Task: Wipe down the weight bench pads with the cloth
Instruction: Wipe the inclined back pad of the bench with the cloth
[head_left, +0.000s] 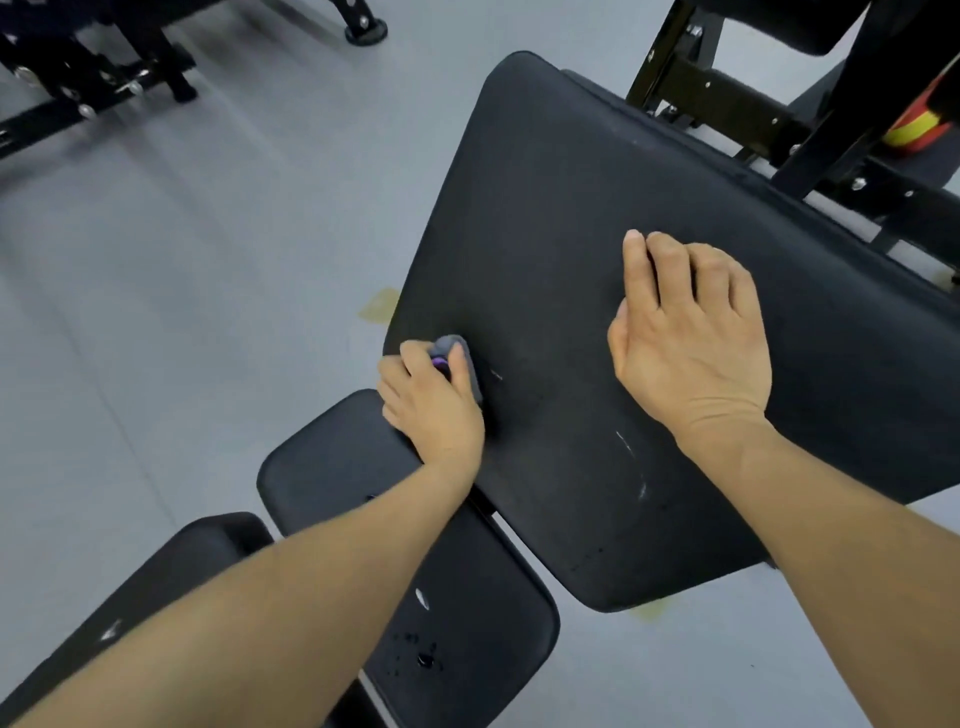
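The left hand (434, 400) covers most of the cloth (464, 364); a small purple thing (439, 362) in its grip is too hidden to identify. Both forearms run off the bottom edge; the black frame (727, 98) is cropped at top right.

Even, soft light falls from overhead, so my hands cast only faint shadows. Ahead of my left hand (431, 400) the grey floor (182, 249) smears with motion blur. Small glints shine near my right hand (685, 332). The wide lens bends straight edges outward.
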